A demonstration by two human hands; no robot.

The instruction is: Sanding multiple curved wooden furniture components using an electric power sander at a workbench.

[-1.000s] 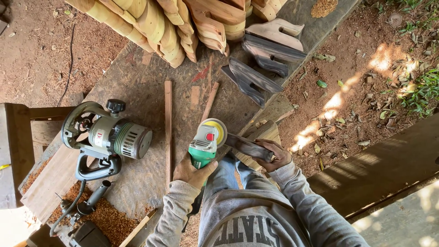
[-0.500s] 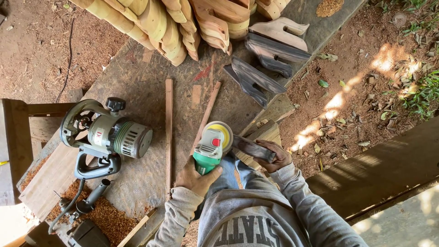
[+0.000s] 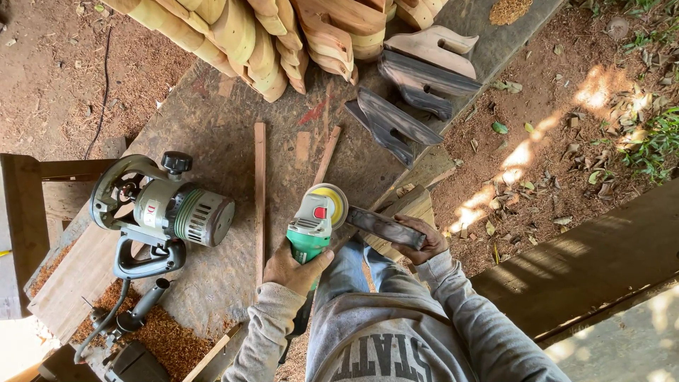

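Observation:
My left hand [image 3: 296, 267] grips the green body of an angle grinder [image 3: 315, 221] whose yellow disc faces right. My right hand [image 3: 421, 239] holds a dark shaped wooden piece [image 3: 385, 226] flat against a wood block [image 3: 404, 212] at the bench edge. The piece's left end meets the grinder's disc. Both grey sleeves and my grey sweatshirt fill the bottom of the view.
A large grey-green router [image 3: 164, 209] lies on the worn bench top [image 3: 212, 127] to the left, with sawdust and cable below it. Two thin wood strips [image 3: 259, 191] lie mid-bench. Stacked pale carved pieces [image 3: 283, 35] and dark shaped pieces [image 3: 403, 120] lie at the far end. Bare dirt lies to the right.
The grinder and both hands have stayed almost in place, shifting slightly against the dark wooden piece. The view has drifted a little.

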